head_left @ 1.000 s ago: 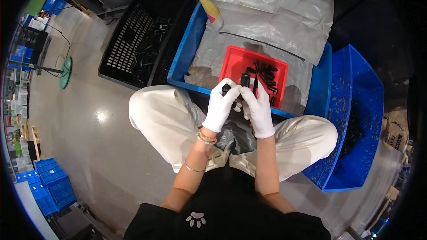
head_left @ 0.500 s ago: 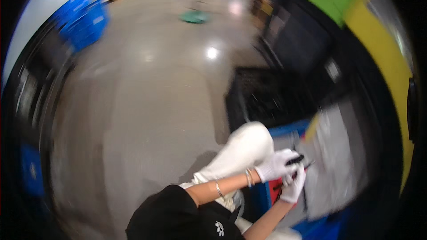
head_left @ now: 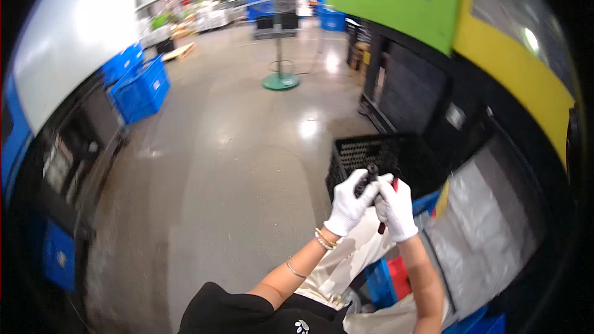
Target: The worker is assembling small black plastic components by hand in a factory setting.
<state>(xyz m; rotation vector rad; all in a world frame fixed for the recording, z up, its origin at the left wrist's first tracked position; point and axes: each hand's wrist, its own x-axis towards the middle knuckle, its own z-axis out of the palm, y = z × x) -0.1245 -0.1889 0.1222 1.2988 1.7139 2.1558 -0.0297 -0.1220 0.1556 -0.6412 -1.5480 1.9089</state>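
Both my hands wear white gloves and are raised close together in front of a black plastic crate (head_left: 360, 149). Closed around a small black plastic-looking part (head_left: 372, 172) is my left hand (head_left: 349, 203); the part's exact kind cannot be made out. My right hand (head_left: 396, 209) is closed on a hand tool with red grips (head_left: 382, 228), one end showing below the palm and some red above the fingers. Its working end is hidden between the hands, so its kind stays unclear. The fingers of the two hands touch or nearly touch.
A grey sheet-covered surface (head_left: 473, 216) lies at my right, with a red item (head_left: 399, 277) in a blue bin (head_left: 379, 284) beside my legs. A green and yellow machine (head_left: 455, 9) rises at right. Blue crates (head_left: 143, 91) and a green-based stand fan (head_left: 281, 81) stand farther off.
My hands have come up and away from the grey sheet-covered surface, toward the front of the black crate. The view has tilted up, showing more of the far hall.
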